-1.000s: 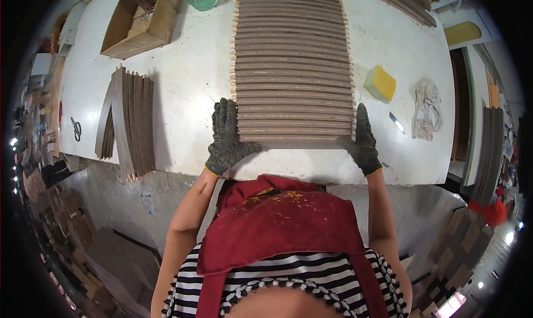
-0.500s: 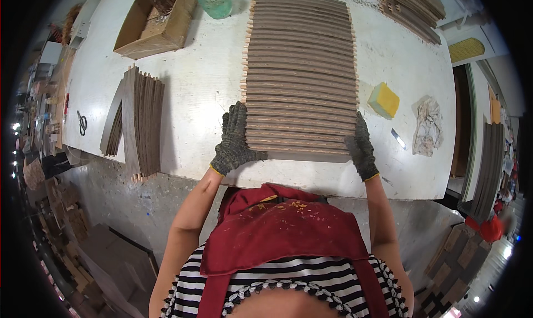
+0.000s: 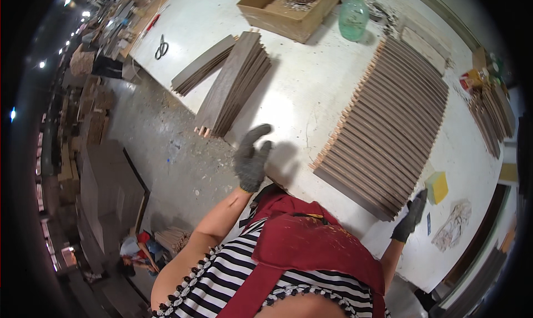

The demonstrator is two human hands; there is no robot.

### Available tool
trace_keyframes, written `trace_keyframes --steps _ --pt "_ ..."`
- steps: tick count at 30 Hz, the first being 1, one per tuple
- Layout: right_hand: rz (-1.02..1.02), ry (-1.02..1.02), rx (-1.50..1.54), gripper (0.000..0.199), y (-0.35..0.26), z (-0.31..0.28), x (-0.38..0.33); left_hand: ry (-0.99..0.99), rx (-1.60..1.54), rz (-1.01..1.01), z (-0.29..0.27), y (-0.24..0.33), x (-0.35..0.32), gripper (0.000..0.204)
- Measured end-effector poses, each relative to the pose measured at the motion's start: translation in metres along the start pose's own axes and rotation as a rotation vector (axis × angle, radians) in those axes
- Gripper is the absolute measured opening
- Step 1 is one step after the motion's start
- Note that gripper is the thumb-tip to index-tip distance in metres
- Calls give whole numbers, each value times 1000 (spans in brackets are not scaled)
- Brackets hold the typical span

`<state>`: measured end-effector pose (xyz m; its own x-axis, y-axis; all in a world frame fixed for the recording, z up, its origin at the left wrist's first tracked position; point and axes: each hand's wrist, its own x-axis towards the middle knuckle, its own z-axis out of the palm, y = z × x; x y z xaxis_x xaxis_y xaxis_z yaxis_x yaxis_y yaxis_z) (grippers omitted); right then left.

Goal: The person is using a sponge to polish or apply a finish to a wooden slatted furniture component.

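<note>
Workshop around me: grey concrete floor (image 3: 166, 118) well left of the slat row (image 3: 383, 129), big stack of grey-brown panels (image 3: 108, 179) on that side too, and another person (image 3: 139, 254) low down there, small in view. White worktable (image 3: 300, 112) under everything I'm working with. Slat row = landmark: many dark brown slats packed side by side, light wooden pegs sticking out at the ends, near end facing me, the rest running away up-right. Left hand (image 3: 252, 165), grey glove: left of the row's near end, well apart from it, by the table's front edge. Thumb and fingers spread in a wide curve, nothing in the grip. Right hand (image 3: 410, 218), same type of glove: just right of the row's near right corner, fingers straight and close together, no grip on anything I can see; can't tell whether it touches the end slat. Other stuff, relative to the row: bundle of slats (image 3: 239, 85) to the left, beyond my left hand, pegs toward me; smaller bundle (image 3: 202, 65) angled against it, further left; scissors (image 3: 161, 47) further left again. Cardboard box (image 3: 272, 24) left of the far end, green bottle (image 3: 353, 21) between the two. Right of the near end: yellow sponge (image 3: 438, 186), then crumpled sheet (image 3: 454, 223), can't tell if cloth or paper. More slats (image 3: 491, 115) piled right of the far end.
</note>
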<state>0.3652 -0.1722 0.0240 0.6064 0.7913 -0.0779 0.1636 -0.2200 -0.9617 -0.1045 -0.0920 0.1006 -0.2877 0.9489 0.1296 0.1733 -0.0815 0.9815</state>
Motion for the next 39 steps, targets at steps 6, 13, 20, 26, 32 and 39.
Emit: trace_keyframes --steps 6,13,20,26,32,39 --pt "-467 106 -215 45 -63 32 -25 480 230 184 -64 17 28 47" --pt "-769 -288 -446 45 -102 87 -52 -246 656 189 -104 26 123 107" --pt "-826 -433 -441 47 -94 105 -85 -390 1199 225 -114 8 165 112" --pt "-797 -388 -462 44 -80 99 -97 -361 1092 161 -125 -16 176 106" --pt "-814 -395 -468 42 -79 97 -93 -304 748 105 -130 -35 180 110" --pt "-798 -444 -421 41 -96 106 -92 -228 473 80 -128 -11 172 111"
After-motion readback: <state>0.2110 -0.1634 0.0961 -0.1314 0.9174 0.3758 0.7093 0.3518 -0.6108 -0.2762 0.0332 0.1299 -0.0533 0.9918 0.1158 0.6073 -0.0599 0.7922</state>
